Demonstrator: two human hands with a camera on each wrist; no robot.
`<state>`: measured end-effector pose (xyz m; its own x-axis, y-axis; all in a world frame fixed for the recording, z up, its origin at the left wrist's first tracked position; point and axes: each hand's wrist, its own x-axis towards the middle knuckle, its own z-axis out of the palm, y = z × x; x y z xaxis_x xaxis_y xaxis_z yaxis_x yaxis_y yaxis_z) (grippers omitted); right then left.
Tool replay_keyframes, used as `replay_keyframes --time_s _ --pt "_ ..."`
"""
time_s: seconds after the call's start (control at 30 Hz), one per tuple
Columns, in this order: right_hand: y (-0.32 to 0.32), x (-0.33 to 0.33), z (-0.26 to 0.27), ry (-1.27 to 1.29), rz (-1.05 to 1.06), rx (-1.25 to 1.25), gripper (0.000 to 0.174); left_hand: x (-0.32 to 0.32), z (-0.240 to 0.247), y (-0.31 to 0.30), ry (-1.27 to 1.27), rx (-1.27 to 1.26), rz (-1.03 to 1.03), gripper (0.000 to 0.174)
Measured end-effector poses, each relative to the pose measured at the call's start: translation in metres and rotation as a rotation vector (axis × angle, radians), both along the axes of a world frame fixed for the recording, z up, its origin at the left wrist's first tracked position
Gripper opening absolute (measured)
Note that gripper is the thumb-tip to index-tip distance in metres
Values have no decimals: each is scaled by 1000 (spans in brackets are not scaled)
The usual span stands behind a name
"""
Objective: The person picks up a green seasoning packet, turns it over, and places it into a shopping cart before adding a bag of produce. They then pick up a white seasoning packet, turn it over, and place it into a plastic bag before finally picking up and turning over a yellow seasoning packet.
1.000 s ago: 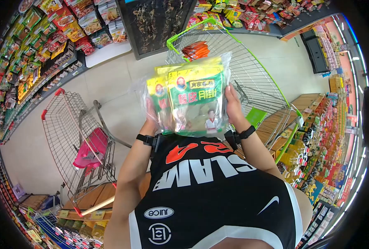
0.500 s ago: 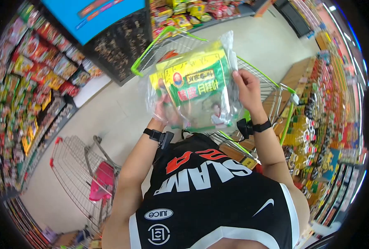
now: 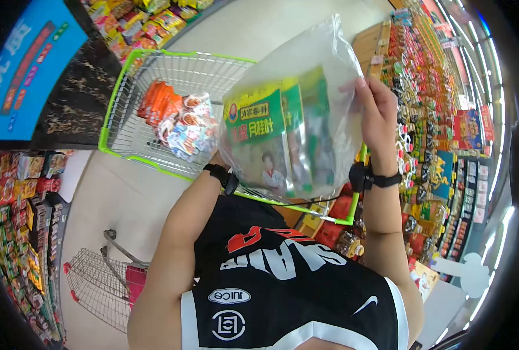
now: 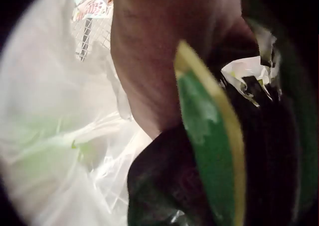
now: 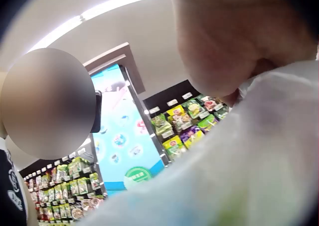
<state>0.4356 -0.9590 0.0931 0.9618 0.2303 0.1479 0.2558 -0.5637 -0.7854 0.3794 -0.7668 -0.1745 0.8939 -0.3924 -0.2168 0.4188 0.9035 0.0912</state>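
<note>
A clear plastic bag (image 3: 306, 52) holding several green-and-yellow seasoning packets (image 3: 259, 125) hangs in front of the person, over the near edge of a green-rimmed cart. The right hand (image 3: 379, 111) pinches the bag's upper right side between thumb and fingers; in the right wrist view that hand (image 5: 224, 42) grips the cloudy plastic. Mostly hidden behind the bag's lower left, the left hand (image 3: 217, 161) supports it. The left wrist view shows the left hand (image 4: 149, 52) close against a green packet (image 4: 204, 121), its fingertips out of sight.
The cart (image 3: 119, 96) holds orange packets (image 3: 161, 102) and white-and-red packets (image 3: 189, 125). A second cart (image 3: 99, 289) with a pink item stands lower left. Shelves of goods line both sides, and a blue display screen (image 3: 32, 70) is at upper left.
The view has turned, bringing the cart's contents into sight at the left. The bag has tilted and its upper part stands taller, with the right hand higher on its side.
</note>
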Motion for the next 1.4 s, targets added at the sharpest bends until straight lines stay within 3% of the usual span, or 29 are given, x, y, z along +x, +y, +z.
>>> replay_keyframes --time_s 0.07,0.2,0.27,0.4,0.43,0.47,0.5,0.53,0.57,0.6,0.63,0.7,0.73,0.83,0.87,0.97,1.0,1.1,1.13,1.23,1.27,1.3,1.37,1.4 --pt "-9 12 -8 -16 8 -60 29 4 -31 -15 40 26 -68 66" --pt "-23 24 -9 -108 -196 9 28 0 -86 -18 61 88 -196 65" --pt "-25 25 -27 -25 -169 -94 27 6 -110 -16 40 133 -298 64" --pt "-32 41 -24 -151 -327 -345 30 15 -151 -5 -82 -89 -371 63" --pt "-35 43 -38 -191 -351 -355 31 21 -139 7 -115 -162 -372 63" --pt "-33 44 -52 -119 -309 -408 31 26 -127 13 -70 195 -381 67" --pt "-32 47 -66 -40 -271 -464 31 28 -128 21 -61 201 -450 67" --pt "-35 55 -68 -182 -336 -500 31 30 -133 32 -53 203 -519 68" --pt "-39 58 -54 -104 -439 -586 30 35 -138 42 -47 205 -579 68" --pt "-48 62 -63 -172 -456 -610 30 37 -153 44 -80 42 -527 63" --pt "-58 64 -82 -238 -477 -629 31 46 -154 47 -104 138 -529 61" --pt "-53 59 -113 -137 -347 -644 32 57 -156 48 -143 326 -549 57" --pt "-51 59 -118 -169 -402 -552 32 61 -157 51 -160 392 -583 54" --pt "-66 71 -124 -171 -552 -596 32 68 -174 67 -104 234 -577 54" --pt "-85 72 -148 -317 -452 -707 33 69 -180 67 -106 230 -583 53" --pt "-40 72 -115 95 -483 -592 29 69 -179 54 64 374 -499 53" --pt "-47 78 -117 -70 -477 -611 25 71 -184 54 57 559 -487 54" --pt "-55 76 -156 -93 12 -669 25 71 -210 46 -3 790 -402 60" --pt "-23 75 -136 130 21 -676 22 69 -205 41 -11 827 -381 66" --pt "8 95 -102 29 -433 -567 14 77 -213 25 -44 763 -322 70" --pt "1 92 -119 18 -346 -548 15 77 -217 23 -81 771 -272 73" --pt "-6 89 -136 9 -259 -526 17 73 -222 24 -111 782 -347 73" --pt "-13 84 -145 -104 -131 -745 21 70 -228 21 -166 784 -490 74" --pt "-28 90 -134 -348 -290 -807 24 74 -209 28 -86 705 -593 73"
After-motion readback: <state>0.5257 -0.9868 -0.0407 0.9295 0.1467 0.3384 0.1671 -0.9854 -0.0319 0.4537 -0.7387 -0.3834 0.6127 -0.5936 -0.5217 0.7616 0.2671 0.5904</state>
